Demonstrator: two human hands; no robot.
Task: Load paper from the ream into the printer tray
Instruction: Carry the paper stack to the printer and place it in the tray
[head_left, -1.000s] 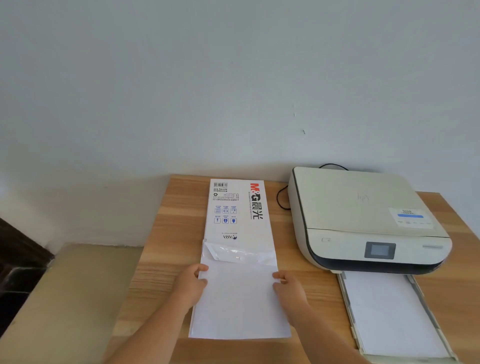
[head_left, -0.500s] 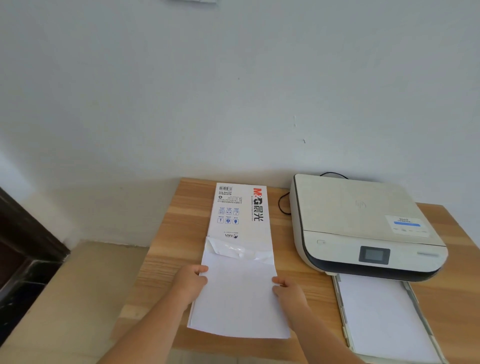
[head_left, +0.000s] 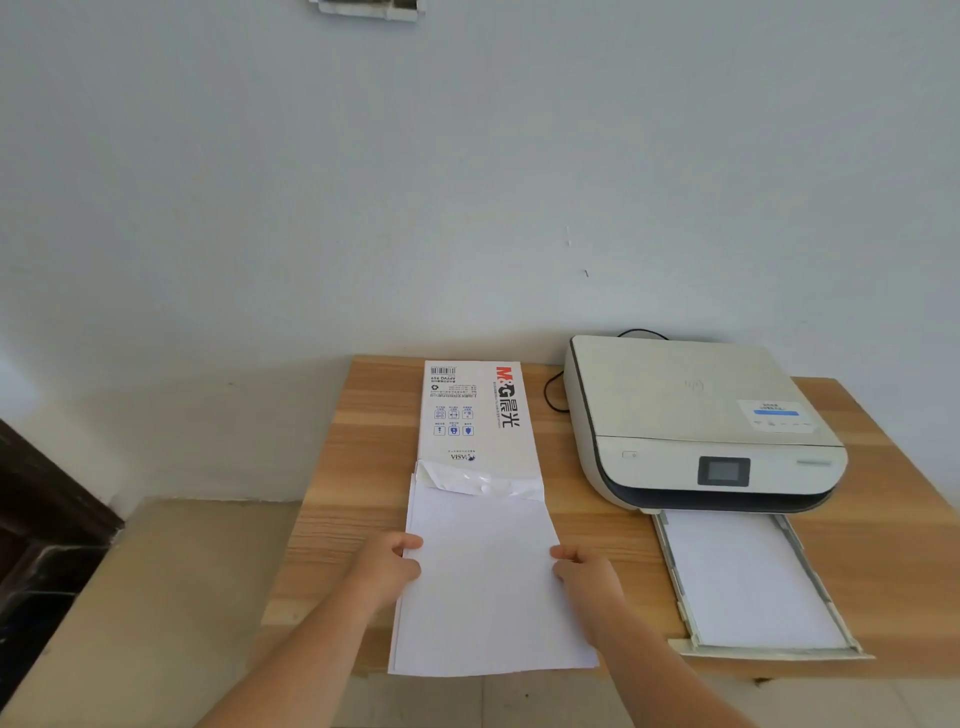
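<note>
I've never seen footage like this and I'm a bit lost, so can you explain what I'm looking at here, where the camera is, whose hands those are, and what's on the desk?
The camera sits on a person's head and looks forward and down, so the two bare arms coming in from the bottom are that person's own. On the wooden desk lies an opened paper ream, with a stack of white sheets partly drawn out of its open end toward the person. The left hand grips the stack's left edge and the right hand its right edge. To the right stands a printer with its paper tray pulled out; the tray already holds some white paper.
</note>
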